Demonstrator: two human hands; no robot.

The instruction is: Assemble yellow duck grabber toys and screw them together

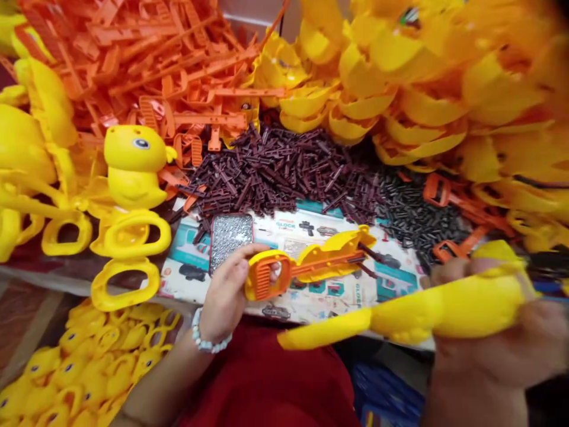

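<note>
Printed board (182, 286) partly hidden by maroon parts (284, 172), left hand (226, 293) gripping orange handle (264, 281), blurred right hand (507, 350) clutching yellow shell (473, 303)

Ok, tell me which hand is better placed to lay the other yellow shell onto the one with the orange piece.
Right, I'd say: the right hand holds the other yellow shell, near its counterpart. The left hand is occupied, holding the open shell with its orange piece exposed.
</note>
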